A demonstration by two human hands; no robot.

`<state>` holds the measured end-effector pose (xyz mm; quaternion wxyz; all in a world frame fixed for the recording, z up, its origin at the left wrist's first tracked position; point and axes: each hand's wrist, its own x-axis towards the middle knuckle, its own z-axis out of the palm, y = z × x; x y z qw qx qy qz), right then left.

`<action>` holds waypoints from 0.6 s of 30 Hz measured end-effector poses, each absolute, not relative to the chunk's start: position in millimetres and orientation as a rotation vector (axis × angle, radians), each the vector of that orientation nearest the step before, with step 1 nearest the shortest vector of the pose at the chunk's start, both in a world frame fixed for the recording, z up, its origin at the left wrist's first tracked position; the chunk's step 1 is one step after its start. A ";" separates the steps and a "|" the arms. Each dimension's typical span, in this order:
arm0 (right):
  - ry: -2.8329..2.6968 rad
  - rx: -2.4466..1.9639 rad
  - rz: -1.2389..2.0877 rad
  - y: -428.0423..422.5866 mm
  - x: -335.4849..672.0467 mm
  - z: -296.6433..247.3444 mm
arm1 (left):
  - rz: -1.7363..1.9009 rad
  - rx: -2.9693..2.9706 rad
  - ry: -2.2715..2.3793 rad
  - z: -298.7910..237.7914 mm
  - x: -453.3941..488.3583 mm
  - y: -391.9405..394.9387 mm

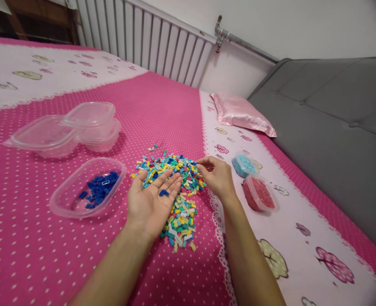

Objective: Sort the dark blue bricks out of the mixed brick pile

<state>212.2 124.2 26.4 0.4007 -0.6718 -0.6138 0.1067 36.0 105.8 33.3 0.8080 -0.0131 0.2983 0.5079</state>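
Note:
My left hand (152, 199) lies palm up with its fingers stretched out, and dark blue toy bricks (163, 193) rest loose on the fingers. Under and beyond it spreads a pile of small mixed-colour toy bricks (178, 216), partly hidden by the hand. At the pile's right edge my right hand (218, 176) is closed in a pinch, a small dark blue brick (194, 163) at its thumb and fingertips. Left of my left hand, a clear plastic tub (60, 204) contains several dark blue bricks (100, 189).
Further left stand stacked clear tubs (47, 131). On the right are a tub of light blue bricks (244, 165) and a lidded tub of red bricks (260, 193). A pink pillow (242, 112) lies near the grey headboard (328, 97). A radiator (149, 38) lines the wall.

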 end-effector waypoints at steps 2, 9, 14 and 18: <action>-1.543 -1.555 0.288 121.0 206.0 32.1 | 1.087 -0.024 0.637 33.6 36.4 105.7; -1.488 -1.389 0.292 109.5 192.2 48.2 | 1.081 -0.024 0.631 34.7 36.0 105.0; -1.474 -1.331 0.297 101.0 184.3 57.8 | 1.070 -0.031 0.626 34.3 35.2 105.0; -1.510 -1.284 0.293 95.1 178.6 63.6 | 1.061 -0.005 0.619 32.6 35.2 105.3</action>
